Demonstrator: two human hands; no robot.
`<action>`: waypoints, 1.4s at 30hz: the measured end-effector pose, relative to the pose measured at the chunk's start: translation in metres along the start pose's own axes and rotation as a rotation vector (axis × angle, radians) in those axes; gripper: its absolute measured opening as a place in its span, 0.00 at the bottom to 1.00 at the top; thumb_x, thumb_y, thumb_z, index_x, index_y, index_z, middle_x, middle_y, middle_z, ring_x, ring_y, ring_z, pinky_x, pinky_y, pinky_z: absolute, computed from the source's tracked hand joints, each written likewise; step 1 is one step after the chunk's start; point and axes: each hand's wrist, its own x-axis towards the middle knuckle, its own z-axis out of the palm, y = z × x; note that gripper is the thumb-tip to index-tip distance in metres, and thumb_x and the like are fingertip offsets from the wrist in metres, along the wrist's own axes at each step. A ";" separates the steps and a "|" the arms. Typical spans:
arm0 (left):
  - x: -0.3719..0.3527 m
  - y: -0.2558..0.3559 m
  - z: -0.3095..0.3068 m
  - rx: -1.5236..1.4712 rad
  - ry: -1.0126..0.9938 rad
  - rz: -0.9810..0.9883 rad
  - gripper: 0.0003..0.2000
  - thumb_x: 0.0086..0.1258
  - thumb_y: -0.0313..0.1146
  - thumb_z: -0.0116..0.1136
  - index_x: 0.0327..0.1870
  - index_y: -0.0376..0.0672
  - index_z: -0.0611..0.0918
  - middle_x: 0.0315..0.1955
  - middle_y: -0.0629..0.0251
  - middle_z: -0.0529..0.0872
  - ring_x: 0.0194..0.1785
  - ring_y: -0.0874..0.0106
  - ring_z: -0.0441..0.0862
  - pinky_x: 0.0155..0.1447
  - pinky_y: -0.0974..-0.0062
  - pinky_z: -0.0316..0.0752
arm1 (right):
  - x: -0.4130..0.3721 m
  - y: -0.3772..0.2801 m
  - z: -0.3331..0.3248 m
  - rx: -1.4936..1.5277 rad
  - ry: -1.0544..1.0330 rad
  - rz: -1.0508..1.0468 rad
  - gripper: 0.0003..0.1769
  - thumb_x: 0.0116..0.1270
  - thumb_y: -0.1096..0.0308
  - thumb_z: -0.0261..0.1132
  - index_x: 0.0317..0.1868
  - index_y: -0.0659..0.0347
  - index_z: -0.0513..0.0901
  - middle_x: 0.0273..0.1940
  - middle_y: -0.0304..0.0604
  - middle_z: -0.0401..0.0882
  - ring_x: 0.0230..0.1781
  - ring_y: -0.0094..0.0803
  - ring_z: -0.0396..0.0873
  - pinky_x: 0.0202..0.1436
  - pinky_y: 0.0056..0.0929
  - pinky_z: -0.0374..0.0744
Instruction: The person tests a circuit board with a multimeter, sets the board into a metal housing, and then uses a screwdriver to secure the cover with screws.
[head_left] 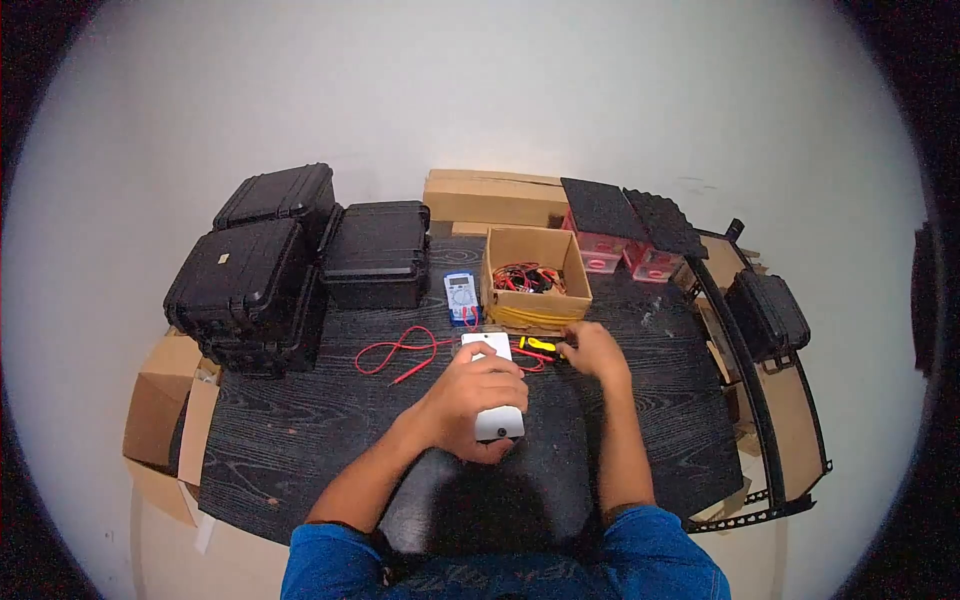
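My left hand [478, 395] is wrapped around a white rectangular box [500, 421] with a screw or round hole at each end of its face. The box is held above the front part of the table. To its right, my right hand [597, 352] has its fingers closed at the right end of a yellow-and-black screwdriver [538, 347]; its shaft cannot be made out. Beyond the hands, a blue-framed multimeter [461, 293] lies with red leads plugged in. One red test lead [408, 346] loops across the table left of the white box.
A cardboard box [536, 309] with tangled leads and clips stands behind my hands. Black hard cases [376, 250] are stacked at the left. Red drawers [600, 255] sit at the back right. A black metal rack [745, 350] borders the dark wood-grain table [290, 440].
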 end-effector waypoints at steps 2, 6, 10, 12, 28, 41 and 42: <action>0.000 0.001 0.000 0.007 -0.009 -0.008 0.22 0.45 0.41 0.76 0.44 0.53 0.84 0.47 0.73 0.88 0.60 0.64 0.84 0.69 0.51 0.64 | 0.010 0.021 0.025 0.012 -0.111 0.029 0.21 0.64 0.60 0.76 0.54 0.62 0.89 0.49 0.59 0.89 0.54 0.54 0.87 0.61 0.50 0.83; -0.001 -0.001 0.002 0.000 -0.008 -0.012 0.22 0.44 0.40 0.76 0.44 0.53 0.84 0.47 0.73 0.88 0.60 0.64 0.84 0.69 0.51 0.64 | 0.017 0.037 0.055 -0.050 -0.073 -0.067 0.19 0.63 0.68 0.77 0.55 0.64 0.89 0.47 0.59 0.88 0.49 0.55 0.87 0.56 0.47 0.83; 0.000 0.000 0.001 0.005 -0.006 -0.013 0.21 0.44 0.39 0.75 0.44 0.53 0.85 0.46 0.73 0.88 0.60 0.63 0.84 0.68 0.50 0.64 | 0.015 0.035 0.043 -0.045 -0.108 -0.089 0.18 0.65 0.69 0.75 0.54 0.63 0.88 0.48 0.58 0.88 0.51 0.56 0.86 0.57 0.48 0.83; 0.000 0.000 0.002 0.003 0.007 -0.007 0.20 0.45 0.39 0.73 0.44 0.54 0.85 0.46 0.73 0.89 0.59 0.63 0.84 0.67 0.50 0.65 | 0.011 0.027 0.017 -0.044 -0.169 -0.107 0.17 0.66 0.67 0.74 0.54 0.60 0.89 0.50 0.56 0.88 0.54 0.57 0.85 0.60 0.51 0.82; 0.000 -0.001 0.003 0.009 0.029 0.015 0.24 0.42 0.37 0.76 0.46 0.50 0.85 0.47 0.72 0.89 0.59 0.63 0.84 0.65 0.52 0.66 | -0.105 -0.134 -0.096 1.424 0.007 -0.605 0.28 0.80 0.56 0.65 0.68 0.67 0.69 0.52 0.53 0.84 0.44 0.34 0.87 0.38 0.27 0.83; -0.001 -0.003 0.004 0.004 0.043 0.026 0.27 0.42 0.39 0.77 0.49 0.49 0.85 0.47 0.71 0.89 0.59 0.62 0.84 0.65 0.51 0.66 | -0.103 -0.139 -0.090 1.479 -0.046 -0.651 0.26 0.76 0.64 0.70 0.65 0.64 0.69 0.52 0.53 0.81 0.44 0.37 0.87 0.36 0.28 0.85; -0.001 -0.002 0.004 -0.005 0.052 0.026 0.27 0.42 0.39 0.77 0.49 0.49 0.85 0.46 0.71 0.89 0.59 0.62 0.84 0.65 0.51 0.66 | -0.102 -0.141 -0.092 1.496 -0.052 -0.664 0.26 0.74 0.66 0.72 0.64 0.64 0.69 0.51 0.52 0.80 0.43 0.37 0.87 0.35 0.28 0.85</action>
